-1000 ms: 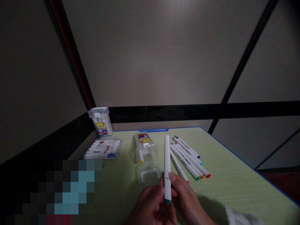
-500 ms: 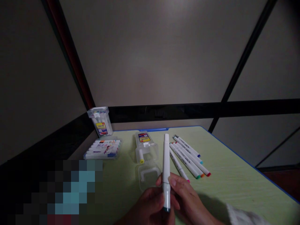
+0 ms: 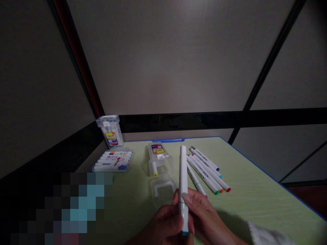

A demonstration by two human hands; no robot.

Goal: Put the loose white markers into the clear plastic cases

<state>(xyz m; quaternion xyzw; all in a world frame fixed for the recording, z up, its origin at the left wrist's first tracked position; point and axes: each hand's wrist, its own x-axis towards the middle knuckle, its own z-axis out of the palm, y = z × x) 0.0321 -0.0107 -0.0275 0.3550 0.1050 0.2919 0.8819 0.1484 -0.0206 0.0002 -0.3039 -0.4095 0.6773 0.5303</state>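
Note:
A white marker (image 3: 183,170) with a teal end stands nearly upright in view, its teal end toward me. My left hand (image 3: 166,223) is closed around its lower part, thumb against the side. Higher on the barrel, near the thin seam line, my right hand (image 3: 204,212) pinches it with thumb and fingers. Behind it on the table lie several white markers (image 3: 204,170) with coloured ends. Left of the held marker, an open clear plastic case (image 3: 160,165) lies on its side with one yellow-tipped marker (image 3: 154,169) in it. Its clear lid (image 3: 163,192) rests nearer to me.
The pale green table (image 3: 255,197) has a blue edge. At the back left stands a closed clear case of markers (image 3: 111,132); a flat pack of markers (image 3: 113,160) lies before it. A wall (image 3: 166,68) rises behind the table. Part of the lower left is pixelated.
Both hands and the marker appear slightly further right and marginally lower, while the whole view has shifted a little. The grip on the marker looks much the same.

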